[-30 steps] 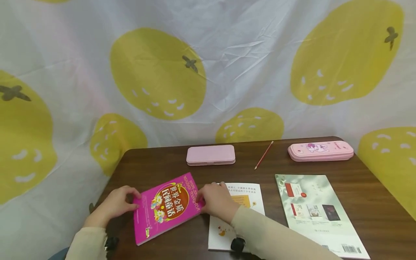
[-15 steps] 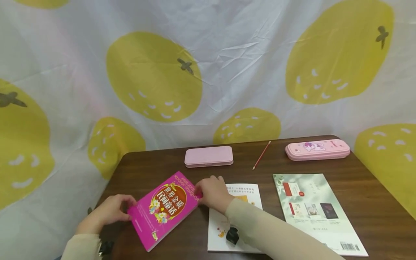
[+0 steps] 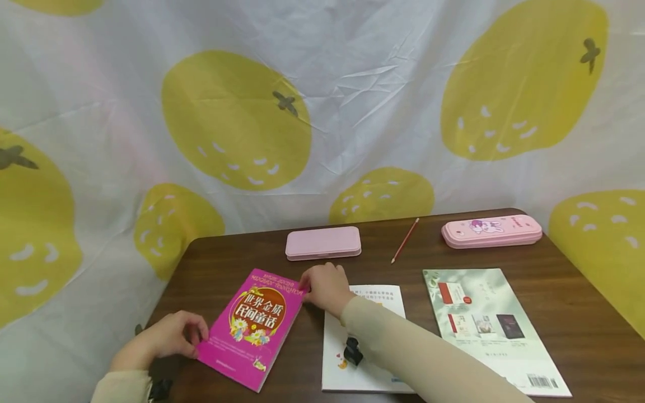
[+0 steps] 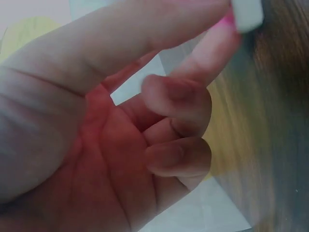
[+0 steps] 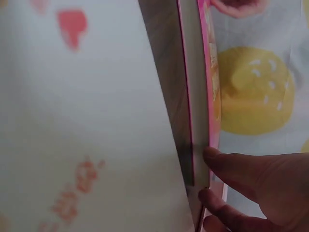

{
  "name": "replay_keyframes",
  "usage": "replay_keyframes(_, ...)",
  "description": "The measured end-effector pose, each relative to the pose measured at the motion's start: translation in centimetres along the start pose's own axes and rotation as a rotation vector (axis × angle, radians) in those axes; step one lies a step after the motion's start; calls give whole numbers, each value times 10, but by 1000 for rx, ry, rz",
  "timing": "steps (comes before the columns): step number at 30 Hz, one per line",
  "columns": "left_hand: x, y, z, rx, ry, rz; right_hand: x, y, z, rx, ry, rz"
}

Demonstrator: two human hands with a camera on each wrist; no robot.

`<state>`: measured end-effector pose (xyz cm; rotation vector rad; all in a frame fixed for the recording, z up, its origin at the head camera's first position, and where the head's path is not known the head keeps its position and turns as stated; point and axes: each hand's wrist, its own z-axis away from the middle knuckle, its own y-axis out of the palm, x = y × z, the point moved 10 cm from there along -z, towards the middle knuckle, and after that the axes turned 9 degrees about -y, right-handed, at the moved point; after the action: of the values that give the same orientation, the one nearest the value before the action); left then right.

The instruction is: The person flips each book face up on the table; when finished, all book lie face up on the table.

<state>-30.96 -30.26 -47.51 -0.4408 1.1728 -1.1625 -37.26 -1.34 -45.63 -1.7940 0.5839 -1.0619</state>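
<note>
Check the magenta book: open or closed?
Closed. In the head view the magenta book shows its front cover; the right wrist view shows the page edges together between the covers.

Spreads across the lower half of the frame as a dark brown wood-grain table [image 3: 227,252] with rounded far corners. Carries a plain pink case [image 3: 323,242] just below the frame's middle, a red pencil [image 3: 405,240] slanting to the right of that, and a printed pink case [image 3: 491,232] farther right. Bears a white book [image 3: 333,333] at lower centre, a pale green book [image 3: 485,319] at lower right, and a magenta book [image 3: 253,330] at lower left, flat or slightly raised, hard to tell which.
</note>
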Motion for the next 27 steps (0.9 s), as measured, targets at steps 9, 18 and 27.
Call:
replay_keyframes(9, -5, 31, 1, 223, 51, 260, -14, 8, -15, -7, 21, -56)
replay_keyframes(18, -11, 41, 3, 276, 70, 345, -14, 12, -21, 17, -37, -123)
replay_keyframes(27, -15, 11, 6, -6, 49, 121, -12, -13, 5, 3, -97, -105)
